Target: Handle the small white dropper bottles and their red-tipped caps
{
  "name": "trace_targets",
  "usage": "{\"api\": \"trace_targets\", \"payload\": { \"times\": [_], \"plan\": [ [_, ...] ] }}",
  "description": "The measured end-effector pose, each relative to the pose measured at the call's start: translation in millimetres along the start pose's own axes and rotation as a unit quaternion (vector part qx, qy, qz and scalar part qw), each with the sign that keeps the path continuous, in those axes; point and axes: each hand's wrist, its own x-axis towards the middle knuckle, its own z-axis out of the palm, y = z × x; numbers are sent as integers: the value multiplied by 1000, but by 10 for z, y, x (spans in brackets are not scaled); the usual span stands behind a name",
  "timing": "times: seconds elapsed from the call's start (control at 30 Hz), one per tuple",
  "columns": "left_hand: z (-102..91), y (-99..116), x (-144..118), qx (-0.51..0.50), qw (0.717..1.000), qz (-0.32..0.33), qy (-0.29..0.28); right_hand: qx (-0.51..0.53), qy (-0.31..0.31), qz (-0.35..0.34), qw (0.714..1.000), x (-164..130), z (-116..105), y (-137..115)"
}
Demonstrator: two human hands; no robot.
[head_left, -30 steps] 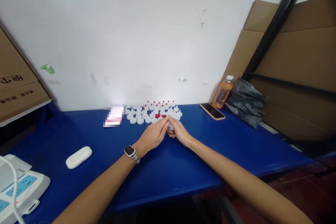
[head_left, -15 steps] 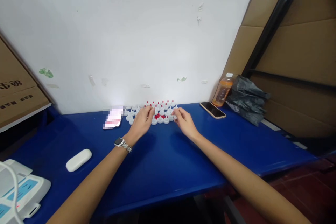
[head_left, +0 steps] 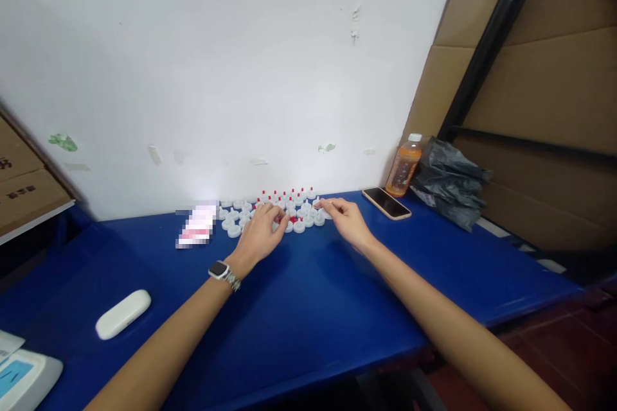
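Observation:
On the blue table by the wall stand several white nozzle caps [head_left: 234, 230] with pointed spouts. Some in the back row wear small red tips [head_left: 302, 191], and loose red tips [head_left: 294, 219] lie among the front caps. My left hand [head_left: 261, 231], with a watch [head_left: 219, 269] on its wrist, reaches over the middle of the group. Its fingers are curled down beside the loose red tips, and whatever is between them is hidden. At the group's right end my right hand [head_left: 348, 221] pinches a white nozzle cap at its spout with thumb and forefinger.
A blurred-out phone-like item [head_left: 198, 225] lies left of the caps, with a white oval case [head_left: 123, 314] nearer me. To the right are a phone [head_left: 386, 203], an orange drink bottle [head_left: 403, 166] and a black plastic bag [head_left: 448, 180]. Cardboard [head_left: 544, 90] leans behind them.
My left hand has lowered over the loose red tips, its fingers now less tightly bunched. My right hand stays at the right end of the caps. The whole view has shifted slightly.

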Motion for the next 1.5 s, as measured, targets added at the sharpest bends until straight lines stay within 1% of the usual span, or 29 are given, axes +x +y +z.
{"api": "trace_targets", "payload": {
  "times": [0.1,0.17,0.27,0.37,0.43,0.5,0.67,0.87,1.0,1.13,1.23,1.37,1.43,1.5],
  "plan": [
    [38,73,-121,-16,999,16,-24,35,-18,18,999,209,-30,118],
    [54,111,-164,-27,998,30,-44,13,-15,20,1000,402,-15,184],
    [62,130,-199,-44,995,52,-70,-73,-9,19,997,725,44,245],
    [67,118,-241,-55,993,71,-83,-184,-24,14,983,993,130,296],
    [73,112,-271,-60,991,81,-91,-232,-46,16,972,1110,190,348],
    [83,114,-291,-66,989,84,-98,-254,-67,23,965,1177,245,412],
    [104,127,-294,-66,988,79,-113,-280,-102,25,954,1231,331,520],
    [103,133,-311,-56,989,80,-115,-293,-125,13,948,1231,362,509],
    [103,135,-323,-54,989,77,-117,-302,-137,7,944,1184,349,515],
    [105,137,-317,-51,988,78,-120,-303,-146,11,942,1162,288,529],
    [100,139,-311,-50,988,77,-124,-299,-125,26,946,1184,230,546],
    [94,140,-311,-49,988,76,-129,-302,-54,75,949,1223,183,623],
    [94,140,-311,-52,988,73,-130,-303,-42,96,947,1239,193,678],
    [96,137,-310,-54,988,70,-130,-298,-42,107,948,1255,230,725]
  ]
}}
